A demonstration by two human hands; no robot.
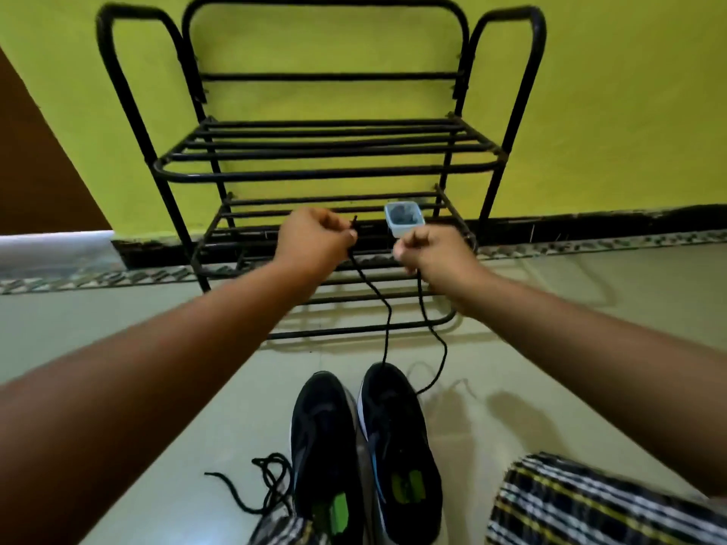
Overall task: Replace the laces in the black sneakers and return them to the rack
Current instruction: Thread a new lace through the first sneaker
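pale floor tiles lie before the black rack. just before the rack, the lace is pinched near each end by the left hand and the right hand. it hangs to the right sneaker, soft, light, probably best held at the tips.

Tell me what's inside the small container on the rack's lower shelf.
The container holds something dark grey, too blurred to identify. The right hand covers its near end.
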